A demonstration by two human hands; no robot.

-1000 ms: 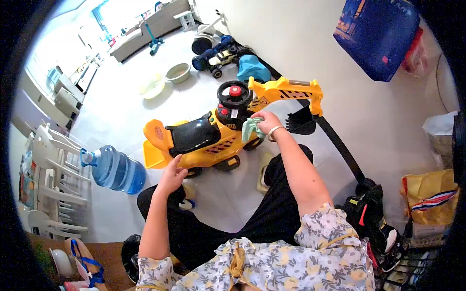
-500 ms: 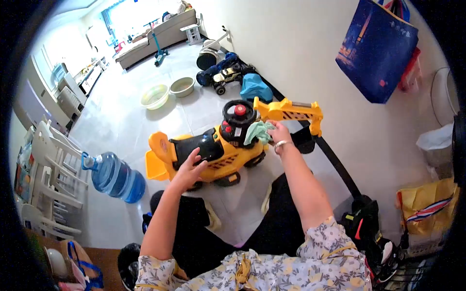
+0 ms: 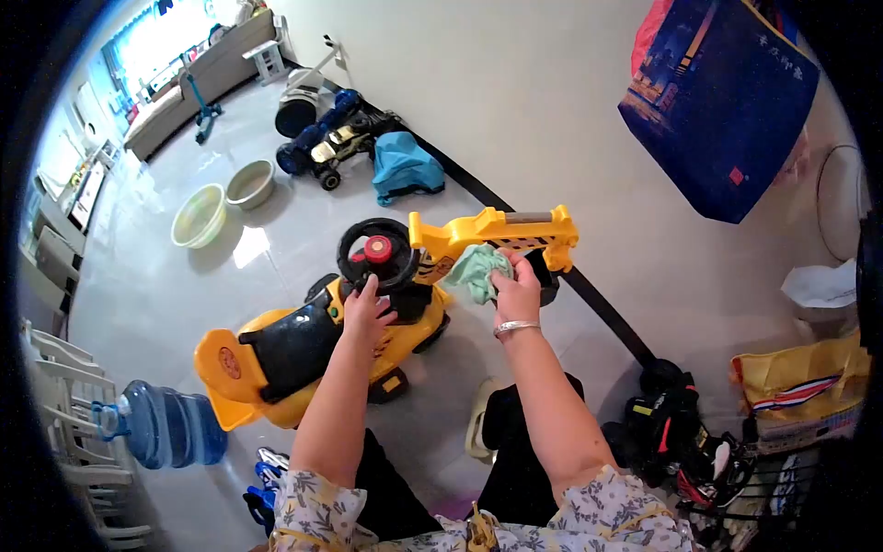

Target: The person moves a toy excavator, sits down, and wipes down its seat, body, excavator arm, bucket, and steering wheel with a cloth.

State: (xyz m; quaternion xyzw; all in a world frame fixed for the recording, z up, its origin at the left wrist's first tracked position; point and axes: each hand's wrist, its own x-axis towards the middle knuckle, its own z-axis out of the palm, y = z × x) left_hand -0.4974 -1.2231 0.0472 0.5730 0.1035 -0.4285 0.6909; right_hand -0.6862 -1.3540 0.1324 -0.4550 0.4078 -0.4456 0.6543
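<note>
A yellow and black ride-on toy excavator [image 3: 280, 345] stands on the floor in front of me, turned at a slant. My left hand [image 3: 366, 317] is at the near rim of its black steering wheel [image 3: 397, 276], fingers curled at the rim and thumb held apart. A red button sits at the wheel's hub. In my right hand [image 3: 518, 293], a crumpled pale green cloth [image 3: 476, 272] is pinched between thumb and fingers. The cloth overlaps the toy's yellow digger arm [image 3: 487, 230] in this view. The black scoop at the arm's end is partly hidden behind that hand.
Two basins [image 3: 200, 217] lie on the tiled floor, with toy vehicles [image 3: 340, 147] and a light-blue bag [image 3: 405, 166] by the wall. A large water bottle [image 3: 175, 425] lies left, beside white chairs [image 3: 69, 368]. A blue bag [image 3: 722, 110] hangs at right, above a yellow bag [image 3: 800, 382].
My left hand has moved from above the seat to the steering wheel. The cloth stays in my right hand. The view has turned, and the toy appears further left and more slanted.
</note>
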